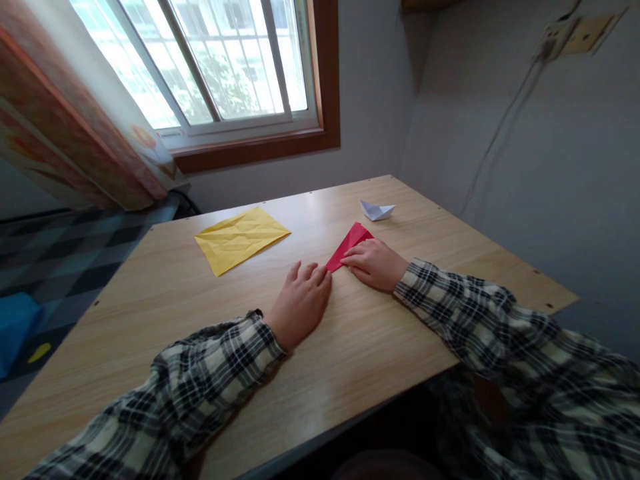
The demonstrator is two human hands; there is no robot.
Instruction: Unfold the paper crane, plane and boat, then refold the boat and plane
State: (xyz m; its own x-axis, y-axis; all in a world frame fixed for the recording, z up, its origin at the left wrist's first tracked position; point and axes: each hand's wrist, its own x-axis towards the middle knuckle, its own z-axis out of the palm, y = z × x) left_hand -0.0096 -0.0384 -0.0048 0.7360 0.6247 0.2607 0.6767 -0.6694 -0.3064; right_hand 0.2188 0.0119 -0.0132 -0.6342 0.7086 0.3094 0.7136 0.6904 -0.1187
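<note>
A folded piece of red paper (351, 241) lies on the wooden table, narrow towards me and wider at its far end. My left hand (303, 298) rests palm down on the tabletop, fingers stretched out, with the fingertips at the paper's near tip. From the right, my right hand (374, 263) lies over the paper's right side, its fingers extended flat and pressing on it. Part of the red paper is hidden beneath the right hand. Just beyond it stands a small white paper boat (377, 211). To the left lies a creased yellow sheet of paper (242, 239).
The pale wooden table (165, 320) ends at a back edge below the window (235, 60). A checked cloth surface (65, 257) at the left holds a blue object (16, 327). A cord (505, 123) hangs from the wall socket (555, 41) at the right.
</note>
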